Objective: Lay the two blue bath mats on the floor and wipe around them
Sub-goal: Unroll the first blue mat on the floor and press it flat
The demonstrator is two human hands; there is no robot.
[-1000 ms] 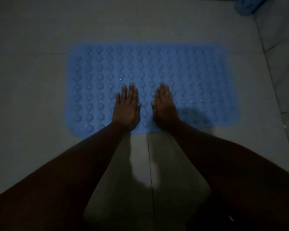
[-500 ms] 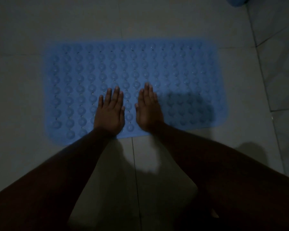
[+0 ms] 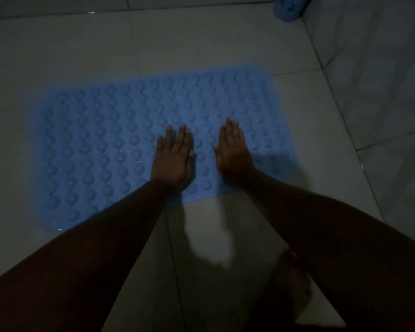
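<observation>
Two hands lie palm down on our blue rectangular rubber bath mat with rows of round bumps (image 3: 106, 144), which lies flat on the pale tiled floor (image 3: 201, 39). Our left hand (image 3: 174, 159) and right hand (image 3: 234, 152) rest near its near edge, just apart, fingers extended and gripping nothing. At the far right, a second blue mat (image 3: 289, 7) lies bunched by the wall.

No legible text

No writing, label, brand, number or sign can be read anywhere in the dim frame; only rows of raised bumps are seen on the blue bath mat (image 3: 120, 140) at the centre.
</observation>
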